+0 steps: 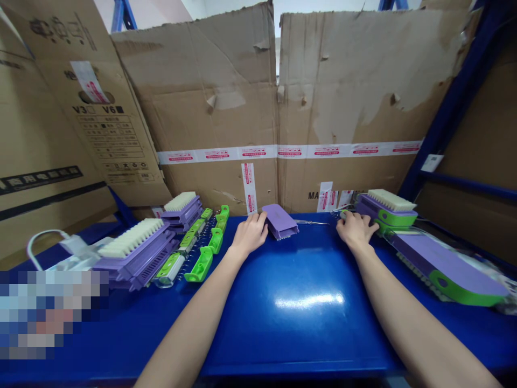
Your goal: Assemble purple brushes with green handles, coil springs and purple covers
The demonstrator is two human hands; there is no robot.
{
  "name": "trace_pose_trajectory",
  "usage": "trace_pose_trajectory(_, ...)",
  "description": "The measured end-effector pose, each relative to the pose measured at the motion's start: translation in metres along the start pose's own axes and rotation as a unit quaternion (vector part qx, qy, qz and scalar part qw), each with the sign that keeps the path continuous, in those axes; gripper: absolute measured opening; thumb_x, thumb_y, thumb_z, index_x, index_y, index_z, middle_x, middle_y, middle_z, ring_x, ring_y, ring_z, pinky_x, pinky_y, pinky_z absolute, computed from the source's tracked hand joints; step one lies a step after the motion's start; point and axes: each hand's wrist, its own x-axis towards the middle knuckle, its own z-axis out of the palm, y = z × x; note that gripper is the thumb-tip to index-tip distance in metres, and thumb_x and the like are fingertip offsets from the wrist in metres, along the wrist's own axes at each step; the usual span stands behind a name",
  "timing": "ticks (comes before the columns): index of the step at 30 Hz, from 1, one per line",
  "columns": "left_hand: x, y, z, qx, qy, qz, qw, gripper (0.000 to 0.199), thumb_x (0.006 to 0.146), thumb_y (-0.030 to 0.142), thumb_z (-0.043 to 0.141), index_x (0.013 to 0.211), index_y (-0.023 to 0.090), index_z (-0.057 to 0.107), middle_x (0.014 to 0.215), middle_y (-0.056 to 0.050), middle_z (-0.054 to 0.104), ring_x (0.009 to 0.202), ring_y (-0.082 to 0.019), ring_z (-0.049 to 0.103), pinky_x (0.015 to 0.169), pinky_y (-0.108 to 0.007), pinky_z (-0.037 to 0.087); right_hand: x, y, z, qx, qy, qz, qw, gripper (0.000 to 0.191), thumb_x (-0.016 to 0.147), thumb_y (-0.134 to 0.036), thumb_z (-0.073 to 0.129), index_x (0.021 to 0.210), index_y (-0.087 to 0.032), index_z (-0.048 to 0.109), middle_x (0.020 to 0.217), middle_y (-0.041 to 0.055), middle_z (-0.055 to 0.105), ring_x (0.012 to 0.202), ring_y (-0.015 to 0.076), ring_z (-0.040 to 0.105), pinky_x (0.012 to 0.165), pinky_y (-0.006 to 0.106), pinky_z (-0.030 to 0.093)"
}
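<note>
In the head view, the purple shell (279, 219) lies on the blue desk (250, 334), at 2 o'clock from the left hand (249, 235). That hand is half curled, its fingertips right by the shell's side; I can't tell if they grip it. The right hand (356, 230) has bent, slightly spread fingers; I can't tell if it holds anything. Thin tweezers (313, 222) lie at its 9 o'clock, a brush (398, 217) at its 2 o'clock.

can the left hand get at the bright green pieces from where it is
Likely yes: the bright green pieces lie just to the left of the left hand with only blue table showing between, while the purple shell is on its other side.
</note>
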Motion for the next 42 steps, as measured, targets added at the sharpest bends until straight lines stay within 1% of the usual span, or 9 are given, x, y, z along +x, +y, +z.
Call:
trace_pose_trajectory(5,0.000,0.000,0.000,-0.002,-0.002,0.001,1.000,0.036,0.091,0.028,0.037,0.125,0.017,0.040,0.114,-0.012,0.057,0.107,-0.022,0.055,0.080,-0.030,0.048,0.000,0.001,-0.002,-0.016,0.007,0.007,1.000,0.035,0.081,-0.021,0.038,0.105,-0.013,0.063,0.107,0.0174,0.060,0.103,0.0344,0.042,0.082,0.052,0.030)
trace_pose_trajectory(12,0.000,0.001,0.000,0.005,0.003,0.004,1.000,0.035,0.091,0.028,0.037,0.124,0.017,0.041,0.114,-0.011,0.058,0.105,-0.021,0.056,0.077,-0.029,0.049,0.002,0.004,-0.001,-0.009,0.002,-0.004,1.000,0.036,0.075,-0.012,0.043,0.105,-0.018,0.063,0.103,0.0128,0.060,0.102,0.0312,0.042,0.084,0.050,0.027)
trace_pose_trajectory(17,0.000,0.000,0.001,0.004,-0.003,0.009,1.000,0.036,0.091,0.029,0.036,0.125,0.017,0.040,0.114,-0.012,0.057,0.104,-0.022,0.056,0.076,-0.030,0.049,0.000,0.002,-0.002,-0.012,0.026,0.024,0.999,0.035,0.080,-0.017,0.042,0.108,-0.016,0.063,0.106,0.0158,0.057,0.104,0.0329,0.041,0.082,0.048,0.029)
trace_pose_trajectory(20,0.000,0.000,0.001,0.007,-0.001,0.012,1.000,0.036,0.091,0.028,0.036,0.125,0.016,0.040,0.114,-0.012,0.057,0.104,-0.022,0.056,0.074,-0.031,0.050,0.000,0.002,-0.002,-0.019,0.013,0.042,0.999,0.035,0.083,-0.021,0.040,0.110,-0.015,0.062,0.108,0.0168,0.056,0.105,0.0337,0.041,0.081,0.049,0.029)
trace_pose_trajectory(26,0.000,0.000,0.002,-0.004,0.001,0.013,1.000,0.036,0.091,0.028,0.037,0.124,0.017,0.040,0.115,-0.012,0.057,0.105,-0.023,0.055,0.075,-0.031,0.049,0.002,0.004,0.001,-0.009,0.004,0.044,0.999,0.036,0.082,-0.019,0.040,0.111,-0.016,0.061,0.107,0.0166,0.057,0.106,0.0340,0.041,0.082,0.049,0.029)
trace_pose_trajectory(30,0.000,-0.001,0.005,-0.002,0.017,0.019,1.000,0.035,0.090,0.028,0.037,0.124,0.016,0.041,0.113,-0.012,0.057,0.103,-0.022,0.056,0.073,-0.030,0.049,0.002,0.004,0.000,0.012,0.015,0.052,0.998,0.037,0.081,-0.019,0.042,0.112,-0.018,0.061,0.109,0.0160,0.055,0.106,0.0336,0.042,0.082,0.048,0.030)
trace_pose_trajectory(34,0.000,-0.002,0.005,-0.008,0.052,0.026,0.998,0.033,0.091,0.027,0.036,0.121,0.016,0.043,0.110,-0.011,0.058,0.101,-0.022,0.055,0.075,-0.030,0.049,0.001,0.002,-0.003,0.037,0.039,0.039,0.998,0.038,0.078,-0.016,0.044,0.112,-0.019,0.061,0.110,0.0151,0.052,0.103,0.0315,0.044,0.081,0.045,0.031)
trace_pose_trajectory(37,0.000,-0.001,0.001,-0.013,0.091,0.058,0.994,0.030,0.090,0.026,0.036,0.117,0.016,0.046,0.107,-0.010,0.057,0.100,-0.021,0.055,0.077,-0.030,0.048,0.001,0.003,-0.002,0.057,0.055,0.027,0.997,0.038,0.077,-0.015,0.044,0.110,-0.019,0.062,0.108,0.0144,0.052,0.097,0.0288,0.047,0.079,0.042,0.032)
trace_pose_trajectory(42,-0.001,0.006,-0.005,-0.026,0.125,0.159,0.979,0.020,0.085,0.024,0.041,0.099,0.015,0.053,0.108,-0.012,0.055,0.101,-0.023,0.051,0.083,-0.033,0.046,0.004,0.007,0.002,0.089,0.105,-0.018,0.990,0.039,0.075,-0.013,0.041,0.105,-0.017,0.065,0.101,0.0133,0.055,0.088,0.0249,0.049,0.073,0.037,0.033)
